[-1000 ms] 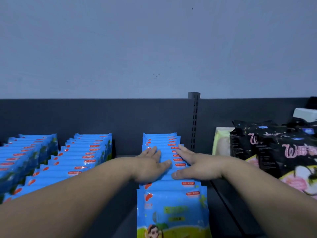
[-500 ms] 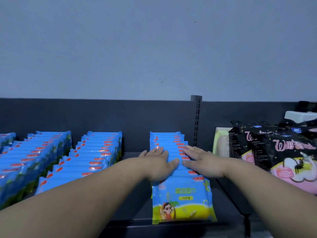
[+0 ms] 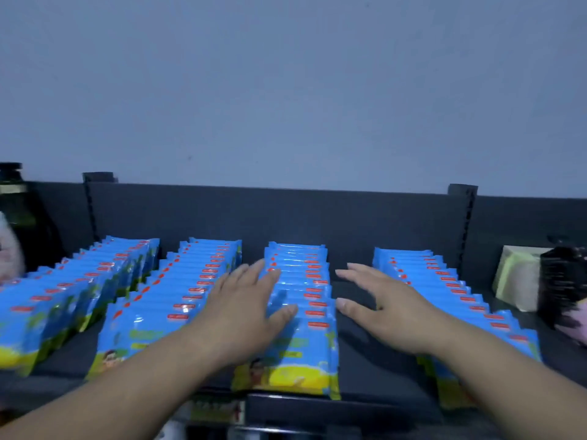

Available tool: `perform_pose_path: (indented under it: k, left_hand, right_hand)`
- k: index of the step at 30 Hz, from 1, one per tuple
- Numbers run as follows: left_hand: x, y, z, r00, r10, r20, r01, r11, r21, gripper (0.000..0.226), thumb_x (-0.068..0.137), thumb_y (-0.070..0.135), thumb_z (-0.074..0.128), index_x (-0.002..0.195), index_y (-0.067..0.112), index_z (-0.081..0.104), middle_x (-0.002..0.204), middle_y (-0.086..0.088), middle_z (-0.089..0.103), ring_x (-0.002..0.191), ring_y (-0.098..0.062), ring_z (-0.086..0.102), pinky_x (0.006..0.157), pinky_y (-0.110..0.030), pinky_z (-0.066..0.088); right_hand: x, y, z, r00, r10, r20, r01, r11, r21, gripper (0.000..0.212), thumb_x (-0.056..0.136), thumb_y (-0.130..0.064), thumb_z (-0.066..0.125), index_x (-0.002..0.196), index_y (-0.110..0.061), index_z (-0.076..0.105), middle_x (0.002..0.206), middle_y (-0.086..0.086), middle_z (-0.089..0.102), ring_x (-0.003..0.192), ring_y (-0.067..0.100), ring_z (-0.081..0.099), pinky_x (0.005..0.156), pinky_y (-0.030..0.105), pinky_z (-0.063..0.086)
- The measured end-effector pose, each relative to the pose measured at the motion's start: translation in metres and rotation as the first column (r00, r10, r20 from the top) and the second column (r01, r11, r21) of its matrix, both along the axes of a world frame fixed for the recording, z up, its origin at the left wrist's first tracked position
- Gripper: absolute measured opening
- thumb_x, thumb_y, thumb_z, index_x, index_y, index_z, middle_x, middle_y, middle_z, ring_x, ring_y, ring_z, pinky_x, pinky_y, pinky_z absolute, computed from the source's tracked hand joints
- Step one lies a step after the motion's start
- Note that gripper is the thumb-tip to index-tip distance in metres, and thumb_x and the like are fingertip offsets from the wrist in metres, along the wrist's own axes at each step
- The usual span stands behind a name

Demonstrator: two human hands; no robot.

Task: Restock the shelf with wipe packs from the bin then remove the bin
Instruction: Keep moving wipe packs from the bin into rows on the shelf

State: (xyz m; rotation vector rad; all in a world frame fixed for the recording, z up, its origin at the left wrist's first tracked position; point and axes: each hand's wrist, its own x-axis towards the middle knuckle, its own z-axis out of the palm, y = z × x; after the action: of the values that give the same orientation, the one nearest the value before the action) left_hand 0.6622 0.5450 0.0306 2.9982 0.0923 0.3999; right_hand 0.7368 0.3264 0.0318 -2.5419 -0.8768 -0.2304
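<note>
Head view: blue packs [image 3: 203, 281] stand in four rows on the dark shelf [image 3: 355, 369] across the lower half of the frame. Each row runs from the front edge back toward the shelf's rear panel. Every pack lies with its long axis across the frame, printed face to the front and red label near its upper right corner, leaning back on the one behind.

The left hand [image 3: 251, 309] is spread flat, fingers straight, gripping nothing. It lies over the top edges of the third row [image 3: 301, 281] at centre and seems to touch them, though blur makes contact uncertain. The right hand [image 3: 390, 309] is also spread and empty, above the bare strip between the third row and the fourth row [image 3: 444, 281]. A slotted post [image 3: 462, 217] rises behind the fourth row, and black packs [image 3: 562, 281] sit at the right edge.

Half a second ago both hands lay side by side, pressing the row beside the post. Now they are parted and one row further left, and the view has swung left too.
</note>
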Motion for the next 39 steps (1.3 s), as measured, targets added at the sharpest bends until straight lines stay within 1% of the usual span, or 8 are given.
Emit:
perform_pose_path:
  k: [3,5,8,17,24,30,35,39]
  left_hand:
    - [-0.016,0.053,-0.003,0.996,0.080,-0.032,-0.079,0.997,0.019,0.070,0.094,0.062,0.030,0.152,0.030,0.010,0.161,0.002,-0.001,0.148,-0.019,0.001,0.120,-0.037,0.004]
    - [-0.020,0.073,-0.011,0.989,0.109,-0.096,-0.106,0.993,0.043,0.070,0.095,0.062,0.026,0.153,0.029,0.008,0.161,0.001,-0.004,0.148,-0.021,-0.001,0.120,-0.039,0.003]
    - [-0.019,0.088,-0.021,0.982,0.106,-0.156,-0.097,0.993,0.062,0.066,0.096,0.061,0.021,0.153,0.033,0.004,0.161,0.002,-0.007,0.148,-0.025,-0.005,0.119,-0.043,0.000]
    - [-0.015,0.107,-0.040,0.995,0.006,-0.102,0.005,0.994,0.109,0.056,0.098,0.056,0.024,0.149,0.043,0.004,0.161,0.005,0.003,0.147,-0.029,0.002,0.117,-0.050,0.000]
    - [-0.016,0.109,-0.039,0.995,-0.009,-0.102,0.020,0.994,0.105,0.057,0.098,0.056,0.022,0.150,0.042,0.003,0.161,0.004,0.003,0.147,-0.030,0.002,0.117,-0.050,-0.001]
    - [-0.015,0.105,-0.032,0.993,-0.002,-0.118,0.012,0.996,0.087,0.058,0.097,0.058,0.019,0.150,0.040,0.005,0.161,0.004,0.004,0.147,-0.028,0.002,0.117,-0.050,0.000]
    - [-0.005,0.083,-0.020,0.999,-0.045,0.006,0.045,0.999,0.018,0.061,0.099,0.054,0.019,0.153,0.029,0.007,0.161,0.000,0.002,0.148,-0.022,0.001,0.120,-0.039,-0.001]
    - [0.011,0.049,-0.016,0.996,-0.092,0.005,0.092,0.991,-0.096,0.065,0.099,0.053,0.022,0.153,0.021,0.005,0.161,-0.004,0.000,0.148,-0.023,0.002,0.120,-0.036,0.003]
  right_hand:
    - [-0.011,0.040,-0.015,1.000,-0.025,-0.016,0.025,0.999,-0.026,0.070,0.084,-0.070,0.043,0.146,-0.038,0.034,0.156,-0.016,0.022,0.143,0.000,0.019,0.119,0.029,0.016]
    - [-0.020,0.065,-0.024,0.993,-0.118,0.033,0.121,0.983,-0.139,0.074,0.082,-0.076,0.030,0.147,-0.041,0.027,0.159,-0.014,0.015,0.147,0.008,0.010,0.121,0.042,0.007]
    - [-0.035,0.097,-0.032,0.974,-0.192,0.117,0.215,0.950,-0.225,0.073,0.081,-0.078,0.018,0.147,-0.046,0.018,0.160,-0.013,0.007,0.148,0.012,-0.003,0.118,0.050,-0.007]
    - [-0.059,0.149,-0.051,0.929,-0.328,0.169,0.362,0.900,-0.244,0.079,0.077,-0.082,0.036,0.145,-0.051,0.011,0.160,-0.012,0.004,0.148,0.021,-0.009,0.112,0.061,-0.012]
    - [-0.052,0.147,-0.053,0.915,-0.348,0.205,0.389,0.895,-0.219,0.075,0.078,-0.077,0.044,0.142,-0.051,0.018,0.157,-0.014,0.014,0.147,0.018,0.004,0.112,0.062,-0.009]
    - [-0.052,0.145,-0.053,0.921,-0.343,0.184,0.378,0.902,-0.210,0.077,0.076,-0.078,0.044,0.142,-0.050,0.018,0.157,-0.014,0.014,0.147,0.021,0.004,0.112,0.063,-0.008]
    - [-0.047,0.127,-0.036,0.939,-0.311,0.146,0.330,0.934,-0.135,0.106,0.053,-0.094,0.025,0.147,-0.047,0.013,0.158,-0.017,0.012,0.147,0.011,0.004,0.114,0.057,-0.008]
    - [-0.025,0.082,-0.029,0.956,-0.289,0.050,0.292,0.954,-0.069,0.136,0.031,-0.104,0.033,0.150,-0.041,0.012,0.160,-0.013,0.007,0.148,0.012,0.003,0.120,0.047,0.008]
